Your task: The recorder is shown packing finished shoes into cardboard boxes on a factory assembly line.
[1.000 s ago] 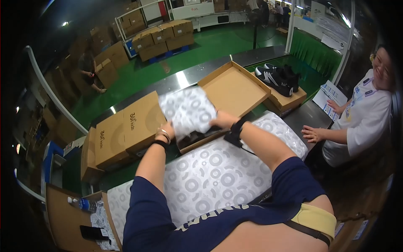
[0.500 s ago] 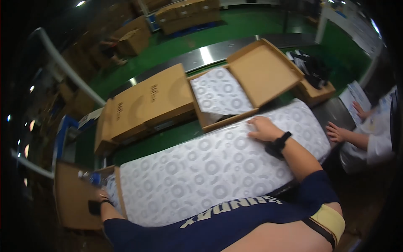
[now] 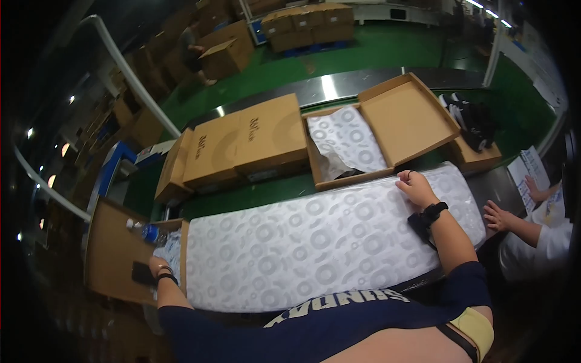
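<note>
A large stack of white paper (image 3: pixel 290 242) with grey rings printed on it lies in front of me. My right hand (image 3: pixel 417 189) is at its far edge, fingers curled together, with a tiny dark bit at the fingertips. At the left, my left hand (image 3: pixel 160 266) reaches into an open cardboard box (image 3: pixel 112 254); its fingers are largely hidden. Beside that hand are crumpled white-and-blue sheets (image 3: pixel 172 254), a dark flat object (image 3: pixel 144 273) and a clear plastic bottle (image 3: pixel 149 232) with a blue label.
Beyond the stack, an open carton (image 3: pixel 408 121) holds patterned paper (image 3: pixel 345 136). Closed brown cartons (image 3: pixel 242 139) stand left of it, and black shoes (image 3: pixel 469 118) lie on a box at its right. Another person's hands (image 3: pixel 497 216) are at the right edge. A metal ledge (image 3: pixel 330 88) runs behind.
My right hand's fingers, spread over the paper before, are now drawn together at its far edge. My left hand stays at the left box. The whole view has shifted.
</note>
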{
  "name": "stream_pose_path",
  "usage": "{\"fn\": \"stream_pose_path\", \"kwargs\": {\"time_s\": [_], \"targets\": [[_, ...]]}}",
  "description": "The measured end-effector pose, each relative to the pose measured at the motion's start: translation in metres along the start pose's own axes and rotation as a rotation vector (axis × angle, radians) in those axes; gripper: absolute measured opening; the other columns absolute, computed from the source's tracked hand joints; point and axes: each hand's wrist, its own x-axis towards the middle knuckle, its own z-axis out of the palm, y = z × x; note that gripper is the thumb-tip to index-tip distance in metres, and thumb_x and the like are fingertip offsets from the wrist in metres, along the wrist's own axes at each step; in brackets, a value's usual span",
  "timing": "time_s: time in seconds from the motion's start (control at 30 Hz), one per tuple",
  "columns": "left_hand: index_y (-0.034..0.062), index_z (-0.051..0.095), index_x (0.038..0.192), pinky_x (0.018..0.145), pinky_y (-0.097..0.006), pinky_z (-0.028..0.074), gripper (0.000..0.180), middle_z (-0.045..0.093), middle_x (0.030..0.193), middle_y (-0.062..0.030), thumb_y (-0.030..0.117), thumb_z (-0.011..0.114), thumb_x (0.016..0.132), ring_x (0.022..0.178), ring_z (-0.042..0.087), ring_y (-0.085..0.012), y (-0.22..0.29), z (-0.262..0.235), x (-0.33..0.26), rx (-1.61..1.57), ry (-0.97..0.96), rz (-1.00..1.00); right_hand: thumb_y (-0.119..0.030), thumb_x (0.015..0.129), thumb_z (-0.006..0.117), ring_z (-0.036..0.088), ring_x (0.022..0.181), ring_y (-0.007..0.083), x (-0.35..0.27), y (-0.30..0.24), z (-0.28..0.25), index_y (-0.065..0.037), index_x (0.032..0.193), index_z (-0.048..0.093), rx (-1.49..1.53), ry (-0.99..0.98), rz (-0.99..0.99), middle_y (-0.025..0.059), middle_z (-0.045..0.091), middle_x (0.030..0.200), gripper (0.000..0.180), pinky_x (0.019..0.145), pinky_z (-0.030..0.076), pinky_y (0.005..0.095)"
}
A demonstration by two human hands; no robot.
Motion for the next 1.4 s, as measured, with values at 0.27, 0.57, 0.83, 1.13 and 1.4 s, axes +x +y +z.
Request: {"fn": "stream_pose_path", "kwargs": {"time_s": [0.27,0.57,0.83,1.13,1.4], "targets": [[0.0001,0.056,0.107,0.072,-0.031,0.048,0.030,0.059,0.098,-0.0109,0.022,0.052,0.086,0.087,0.057,-0.0176,0.373,-0.011,-0.137,-0.929,-0.967,0.664,-0.045,0.064,0.067,0.059,0.084,0.0341,0.067,0.057,-0.063,0.004,0.084,0.064,-0.656,-0.123,0.207,0.0219,0.062,0.089,0.053,0.078,0.045,0.0364],[0.0247,0.007,0.140,0.084,-0.039,0.044,0.074,0.041,0.128,-0.0213,0.045,0.051,0.084,0.110,0.049,-0.0276,0.476,0.031,-0.275,-1.040,-1.459,0.597,-0.020,0.063,0.072,0.032,0.117,0.0473,0.067,-0.022,-0.014,-0.031,0.134,0.031,-0.634,-0.357,-0.153,0.0175,0.017,0.140,0.083,0.098,0.033,0.0379],[0.0110,0.041,0.127,0.092,-0.039,0.040,0.055,0.030,0.135,-0.0206,0.034,0.054,0.079,0.114,0.043,-0.0369,0.516,0.006,-0.292,-0.116,-0.653,1.086,-0.021,0.065,0.072,0.043,0.106,0.0375,0.079,-0.021,-0.004,-0.031,0.131,0.035,-0.799,-0.232,-0.087,0.0133,0.035,0.130,0.077,0.086,0.043,0.0391],[0.0069,0.037,0.129,0.102,-0.049,0.021,0.063,0.025,0.140,-0.0123,0.038,0.056,0.078,0.129,0.022,-0.0301,0.527,0.026,-0.256,-0.154,-0.282,1.120,-0.024,0.072,0.067,0.053,0.096,0.0320,0.065,-0.015,0.006,-0.021,0.123,0.045,-0.686,-0.127,-0.055,0.0115,0.046,0.114,0.056,0.081,0.046,0.0393],[0.0133,0.044,0.123,0.102,-0.055,0.018,0.043,0.037,0.134,-0.0025,0.036,0.040,0.087,0.126,0.030,-0.0228,0.565,0.071,-0.212,0.214,-0.404,1.267,-0.025,0.069,0.069,0.056,0.090,0.0307,0.072,-0.034,0.007,-0.020,0.119,0.048,-0.793,-0.168,-0.091,0.0131,0.050,0.107,0.054,0.075,0.045,0.0392]]}}
